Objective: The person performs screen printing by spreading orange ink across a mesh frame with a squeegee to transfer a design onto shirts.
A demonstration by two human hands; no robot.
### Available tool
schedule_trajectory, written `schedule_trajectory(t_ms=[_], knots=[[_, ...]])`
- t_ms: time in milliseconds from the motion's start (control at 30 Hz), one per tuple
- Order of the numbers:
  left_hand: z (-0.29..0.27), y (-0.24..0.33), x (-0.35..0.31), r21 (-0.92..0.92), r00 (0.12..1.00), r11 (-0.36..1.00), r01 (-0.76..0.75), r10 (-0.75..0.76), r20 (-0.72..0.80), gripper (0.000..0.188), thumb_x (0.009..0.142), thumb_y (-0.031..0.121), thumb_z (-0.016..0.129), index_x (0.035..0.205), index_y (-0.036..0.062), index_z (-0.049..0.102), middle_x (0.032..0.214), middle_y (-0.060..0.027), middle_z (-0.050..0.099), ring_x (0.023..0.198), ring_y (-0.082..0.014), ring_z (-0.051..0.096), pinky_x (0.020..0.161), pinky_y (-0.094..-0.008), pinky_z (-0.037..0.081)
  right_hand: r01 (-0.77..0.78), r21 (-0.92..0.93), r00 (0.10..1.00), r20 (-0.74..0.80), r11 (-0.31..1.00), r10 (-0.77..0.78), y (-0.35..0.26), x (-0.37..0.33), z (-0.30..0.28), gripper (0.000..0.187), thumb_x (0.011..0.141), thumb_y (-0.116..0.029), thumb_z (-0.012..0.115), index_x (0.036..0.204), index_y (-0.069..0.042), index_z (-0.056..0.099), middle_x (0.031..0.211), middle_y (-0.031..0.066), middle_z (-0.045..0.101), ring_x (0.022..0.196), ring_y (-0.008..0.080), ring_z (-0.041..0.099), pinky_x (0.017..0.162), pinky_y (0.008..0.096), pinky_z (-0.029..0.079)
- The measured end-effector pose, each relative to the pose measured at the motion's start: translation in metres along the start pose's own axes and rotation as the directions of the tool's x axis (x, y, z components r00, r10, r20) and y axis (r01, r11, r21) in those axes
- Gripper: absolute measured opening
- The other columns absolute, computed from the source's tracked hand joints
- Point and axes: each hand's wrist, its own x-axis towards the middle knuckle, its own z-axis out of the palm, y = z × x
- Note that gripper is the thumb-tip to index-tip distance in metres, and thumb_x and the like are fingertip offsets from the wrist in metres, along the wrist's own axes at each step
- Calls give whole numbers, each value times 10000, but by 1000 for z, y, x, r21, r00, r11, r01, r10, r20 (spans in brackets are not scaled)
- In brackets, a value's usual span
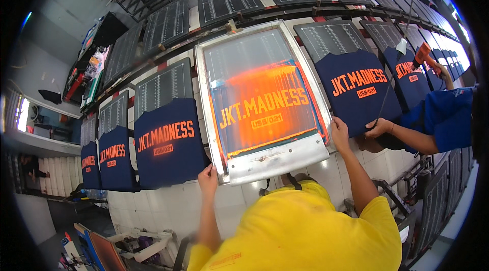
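Observation:
A screen printing frame (277, 164) with silvery metal sides lies tilted in front of me. Orange ink (262, 85) is smeared over its mesh, and orange lettering shows in the middle. My left hand (208, 180) is closed at the frame's lower left corner, fingertips on the metal edge. At the lower right side, my right hand (340, 134) grips the frame's edge, close to a navy shirt (351, 75) on the neighbouring board. To the left, another navy shirt (165, 166) with orange lettering lies on its board.
Dark printing boards (229, 1) run in a second row behind. More printed shirts (116, 164) lie at left. At right, a co-worker in a blue shirt (456, 123) holds an orange heat gun (422, 55); the other hand (379, 127) touches the neighbouring shirt's hem.

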Motion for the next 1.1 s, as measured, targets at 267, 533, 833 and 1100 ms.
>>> schedule_trajectory(t_ms=[267,533,833,1100], knots=[[-30,77,-57,336,823,758,-559,459,335,514,828,131,693,1307,-18,578,1378,-195,547,1300,-386,486,1066,-450,415,696,-207,667,541,688,-512,-116,-58,-59,569,810,-191,720,1334,-56,545,1308,168,577,1208,350,538,1014,451,428],[-8,94,-33,398,681,570,-719,467,564,613,663,-26,601,1271,4,528,1398,-182,493,1341,-360,429,1055,-441,426,869,-224,415,816,441,-403,-139,-44,-52,761,627,-196,806,1320,-57,524,1159,151,603,1118,318,576,963,441,441],[-4,142,48,469,804,708,-528,241,543,243,663,-24,621,900,-6,671,901,-211,686,863,-407,679,752,-493,551,758,-362,621,654,543,-431,-147,7,-16,125,662,-123,695,745,-75,615,741,120,643,741,348,636,698,446,470],[6,121,-2,349,759,690,-634,470,451,307,661,-32,637,966,-2,635,945,-170,661,849,-369,673,728,-460,570,782,-333,619,522,527,-587,-131,-48,-51,297,609,-108,761,866,-66,619,852,96,647,841,284,629,726,417,407]])
